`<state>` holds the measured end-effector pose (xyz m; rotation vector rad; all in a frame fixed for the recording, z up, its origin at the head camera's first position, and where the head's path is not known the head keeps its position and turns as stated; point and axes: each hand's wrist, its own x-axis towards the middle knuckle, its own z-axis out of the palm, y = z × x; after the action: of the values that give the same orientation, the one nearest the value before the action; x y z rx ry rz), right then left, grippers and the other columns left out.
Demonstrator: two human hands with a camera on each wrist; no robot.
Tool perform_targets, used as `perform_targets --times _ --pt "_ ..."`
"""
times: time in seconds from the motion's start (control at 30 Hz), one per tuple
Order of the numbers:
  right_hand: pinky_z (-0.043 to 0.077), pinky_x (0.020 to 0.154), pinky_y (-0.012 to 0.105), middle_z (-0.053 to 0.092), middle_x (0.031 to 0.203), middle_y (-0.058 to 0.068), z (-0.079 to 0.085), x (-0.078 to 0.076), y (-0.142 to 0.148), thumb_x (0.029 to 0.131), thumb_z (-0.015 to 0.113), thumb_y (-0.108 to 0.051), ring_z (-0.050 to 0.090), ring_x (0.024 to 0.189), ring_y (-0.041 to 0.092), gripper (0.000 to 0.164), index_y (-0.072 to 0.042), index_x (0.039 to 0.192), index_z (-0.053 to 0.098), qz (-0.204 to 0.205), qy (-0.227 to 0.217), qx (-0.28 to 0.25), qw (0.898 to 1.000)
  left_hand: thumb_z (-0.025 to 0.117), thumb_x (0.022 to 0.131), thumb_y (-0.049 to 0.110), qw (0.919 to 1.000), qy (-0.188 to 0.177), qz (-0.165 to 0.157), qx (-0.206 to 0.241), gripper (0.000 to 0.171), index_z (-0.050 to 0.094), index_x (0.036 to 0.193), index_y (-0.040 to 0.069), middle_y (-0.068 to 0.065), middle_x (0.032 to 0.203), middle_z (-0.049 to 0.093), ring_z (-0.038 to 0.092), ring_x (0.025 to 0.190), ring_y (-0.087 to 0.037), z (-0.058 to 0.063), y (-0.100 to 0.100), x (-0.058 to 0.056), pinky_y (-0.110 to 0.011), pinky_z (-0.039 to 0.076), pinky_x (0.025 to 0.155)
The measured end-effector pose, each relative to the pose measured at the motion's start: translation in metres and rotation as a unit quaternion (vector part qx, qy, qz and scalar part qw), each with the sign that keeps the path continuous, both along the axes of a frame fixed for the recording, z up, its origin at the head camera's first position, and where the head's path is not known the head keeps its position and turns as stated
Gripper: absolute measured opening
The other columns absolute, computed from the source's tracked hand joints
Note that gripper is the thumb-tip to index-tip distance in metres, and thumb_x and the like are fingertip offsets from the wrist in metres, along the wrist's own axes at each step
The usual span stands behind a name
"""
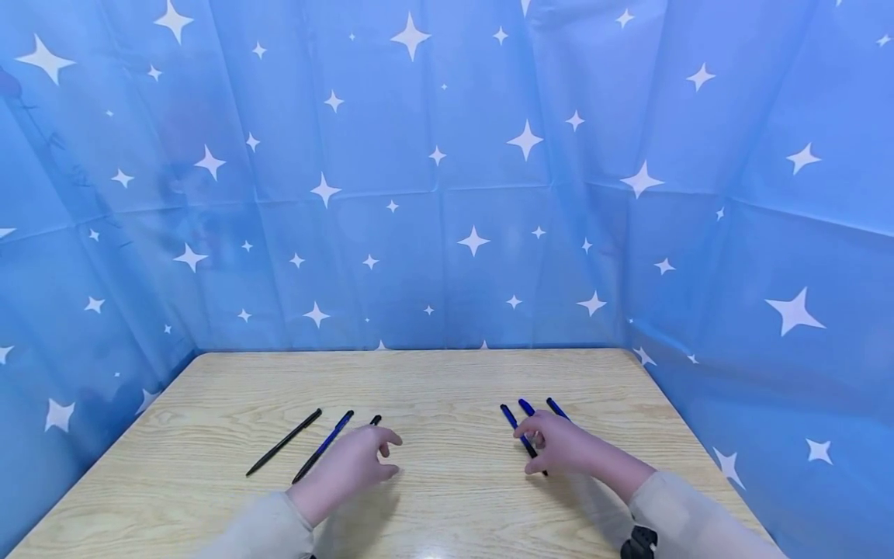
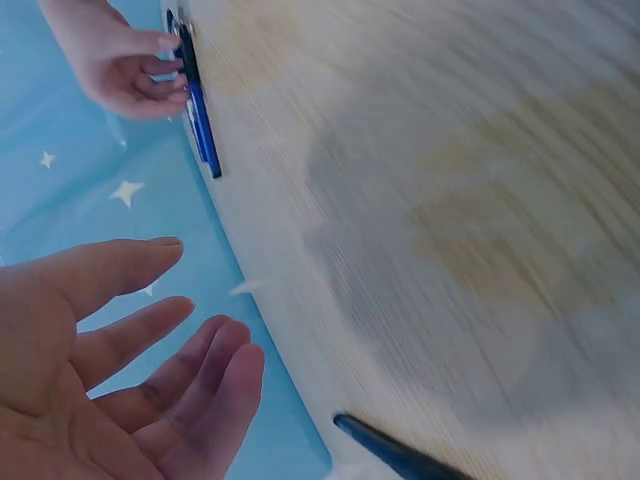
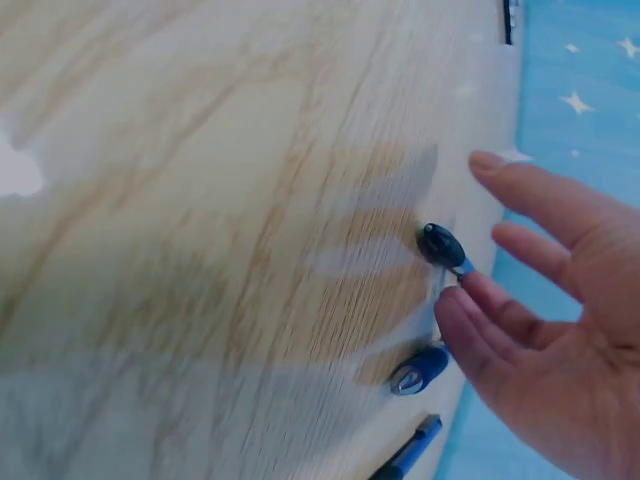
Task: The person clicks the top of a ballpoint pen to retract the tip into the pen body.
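Note:
My left hand hovers over the table's left side, fingers loosely bent and thumb apart, holding nothing. Beneath it lies a dark pen, mostly hidden by the hand. To its left are a blue-and-black pen and a black pen. On the other side, my right hand is above a second row of pens, its thumb and fingers spread around empty space. The nearest blue-and-black pen passes below its fingertips. Two more blue pens, one in the middle and one at the right, are partly covered by this hand.
The wooden table carries both rows of pens, with bare wood between them. A blue curtain with white stars hangs behind the table and along both sides. A black band shows at the right sleeve.

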<state>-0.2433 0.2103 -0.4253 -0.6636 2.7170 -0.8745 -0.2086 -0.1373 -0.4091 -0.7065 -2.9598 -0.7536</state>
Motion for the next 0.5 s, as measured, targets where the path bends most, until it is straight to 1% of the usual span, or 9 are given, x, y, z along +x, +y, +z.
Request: perform_targets --times 0.07,0.17,0.3,0.5 --pt "0.042 0.064 0.030 0.052 0.095 0.006 -0.001 -0.002 -0.001 0.071 0.087 -0.006 0.047 0.073 0.016 0.050 0.000 0.116 0.065 -0.002 -0.005 -0.004 1.000 0.081 0.077 0.012 0.9999 -0.004 -0.013 0.004 0.033 0.070 0.107 0.004 0.000 0.082 0.062 0.054 0.069 -0.012 -0.001 0.006 -0.001 -0.031 0.045 0.060" --pt "0.041 0.064 0.029 0.051 0.090 0.005 -0.003 -0.004 -0.003 0.068 0.087 -0.002 0.046 0.071 0.016 0.049 0.001 0.113 0.066 -0.003 -0.014 -0.009 1.000 0.080 0.078 0.013 0.9995 -0.011 -0.028 0.009 0.033 0.070 0.108 0.004 0.000 0.083 0.063 0.055 0.070 -0.010 -0.002 0.015 -0.001 -0.030 0.045 0.060" --pt "0.043 0.065 0.032 0.052 0.087 0.005 -0.004 -0.006 -0.006 0.067 0.087 -0.001 0.048 0.074 0.018 0.044 -0.004 0.107 0.069 -0.016 -0.024 -0.003 1.000 0.080 0.079 0.016 0.9991 -0.016 -0.038 0.013 0.033 0.071 0.109 0.006 0.003 0.082 0.063 0.055 0.071 -0.008 -0.003 0.027 -0.001 -0.028 0.046 0.061" --pt "0.045 0.065 0.035 0.054 0.083 0.003 -0.004 -0.008 -0.011 0.066 0.088 0.000 0.049 0.073 0.018 0.041 -0.011 0.100 0.070 -0.038 -0.025 0.027 0.999 0.080 0.078 0.018 0.9992 -0.005 -0.040 0.002 0.032 0.071 0.108 0.010 0.006 0.080 0.062 0.055 0.070 -0.006 -0.004 0.039 -0.001 -0.027 0.046 0.063"
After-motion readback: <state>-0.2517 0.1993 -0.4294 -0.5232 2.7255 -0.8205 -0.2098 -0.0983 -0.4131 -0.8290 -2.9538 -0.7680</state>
